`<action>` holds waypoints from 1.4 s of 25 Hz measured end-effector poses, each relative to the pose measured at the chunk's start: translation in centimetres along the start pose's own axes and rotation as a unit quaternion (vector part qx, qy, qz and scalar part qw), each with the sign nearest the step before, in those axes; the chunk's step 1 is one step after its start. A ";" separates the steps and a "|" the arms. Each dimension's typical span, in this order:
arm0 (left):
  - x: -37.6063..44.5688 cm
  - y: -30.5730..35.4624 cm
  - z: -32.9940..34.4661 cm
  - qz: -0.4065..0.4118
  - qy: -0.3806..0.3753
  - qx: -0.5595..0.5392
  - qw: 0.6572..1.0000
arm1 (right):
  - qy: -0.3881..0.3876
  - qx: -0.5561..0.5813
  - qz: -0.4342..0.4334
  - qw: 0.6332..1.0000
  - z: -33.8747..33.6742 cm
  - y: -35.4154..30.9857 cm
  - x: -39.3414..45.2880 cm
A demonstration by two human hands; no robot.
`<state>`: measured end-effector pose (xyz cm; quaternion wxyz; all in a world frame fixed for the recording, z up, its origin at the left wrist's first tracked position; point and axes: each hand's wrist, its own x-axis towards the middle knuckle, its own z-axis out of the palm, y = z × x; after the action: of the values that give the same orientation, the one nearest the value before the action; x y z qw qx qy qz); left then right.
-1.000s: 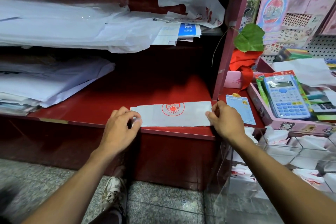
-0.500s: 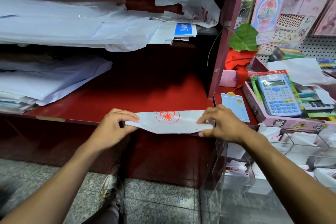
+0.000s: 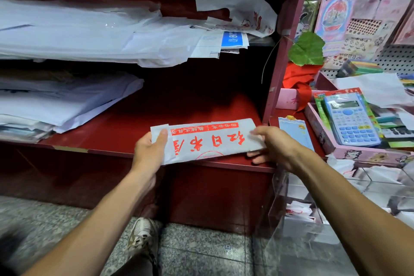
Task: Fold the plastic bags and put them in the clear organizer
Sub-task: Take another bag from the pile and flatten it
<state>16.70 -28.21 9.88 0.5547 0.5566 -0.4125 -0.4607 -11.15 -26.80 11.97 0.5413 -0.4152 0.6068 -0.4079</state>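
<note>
Since a second ago the bag (image 3: 209, 141) has been lifted off the shelf (image 3: 107, 134) and turned over, so large red characters now face up where a round logo showed. The left hand (image 3: 149, 152) pinches its left end, thumb on top; the right hand (image 3: 272, 144) grips the right end, thumb over, fingers beneath. The folded bag's long axis runs left to right, tilted toward the person, above the shelf's front edge. The organizer (image 3: 313, 219) stands lower right.

We saw bare forearms, no sleeves, no watch or rings; one white-and-grey mesh sneaker (image 3: 140, 236) and a dark trouser leg (image 3: 136, 265).
</note>
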 end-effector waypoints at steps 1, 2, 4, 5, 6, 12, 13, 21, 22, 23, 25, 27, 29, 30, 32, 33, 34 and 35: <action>0.4 -0.2 -0.1 -0.010 0.012 0.001 1.000 | -0.003 -0.012 -0.001 1.000 0.0 -0.1 0.2; 0.5 -0.2 -0.1 -0.022 0.018 -0.002 1.000 | 0.008 -0.025 -0.006 1.000 0.1 -0.1 0.4; 0.8 -0.3 -0.4 -0.040 0.016 0.012 0.999 | 0.048 -0.056 -0.026 0.997 0.5 0.0 0.9; 1.0 -0.5 -0.6 -0.046 0.012 0.035 0.998 | 0.073 -0.068 -0.034 0.994 0.7 0.0 1.4; 1.2 -0.6 -0.8 -0.052 0.008 0.061 0.997 | 0.099 -0.072 -0.040 0.992 0.9 0.0 1.8; 0.6 -0.4 -0.2 -0.053 0.056 0.061 0.995 | 0.256 -0.297 -0.239 0.888 2.4 0.8 1.2; 0.3 -0.4 0.3 -0.053 0.064 0.048 0.995 | 0.215 -0.317 -0.293 0.876 3.0 0.9 0.6; -3.9 -1.5 5.1 -0.163 -0.057 0.028 0.985 | 0.026 -0.646 -0.315 0.695 5.0 3.3 -2.3; -4.5 -1.3 5.4 -0.170 -0.074 0.022 0.982 | 0.058 -0.662 -0.343 0.664 4.9 3.6 -2.5; -4.9 -1.1 5.6 -0.173 -0.095 0.027 0.980 | 0.072 -0.674 -0.370 0.636 4.9 4.0 -2.4; -5.3 -0.7 5.5 -0.145 -0.147 0.092 0.974 | 0.057 -0.674 -0.387 0.627 4.8 4.5 -2.1; -4.8 -0.4 4.9 -0.025 -0.148 0.210 0.966 | 0.045 -0.648 -0.376 0.661 4.5 4.6 -1.8; -3.7 -0.3 3.8 0.182 -0.117 0.366 0.905 | 0.045 -0.601 -0.374 0.704 3.6 4.7 -1.4; -3.2 -0.6 3.3 0.269 -0.146 0.427 0.851 | 0.040 -0.579 -0.376 0.722 3.2 4.7 -1.4; -2.3 -1.6 2.4 0.348 -0.239 0.503 0.755 | 0.031 -0.547 -0.384 0.743 2.7 4.9 -1.4; -2.0 -2.4 2.2 0.362 -0.265 0.523 0.725 | 0.032 -0.540 -0.386 0.747 2.4 5.1 -1.4; -1.8 -3.1 2.2 0.377 -0.270 0.528 0.711 | 0.034 -0.535 -0.388 0.750 2.2 5.1 -1.4; -1.5 -3.7 2.3 0.390 -0.260 0.519 0.714 | 0.036 -0.532 -0.389 0.751 2.1 5.2 -1.4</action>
<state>13.90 -27.10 6.33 0.1796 0.4048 -0.8956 -0.0434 -9.32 -23.87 7.37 0.0053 -0.8215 0.5303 -0.2093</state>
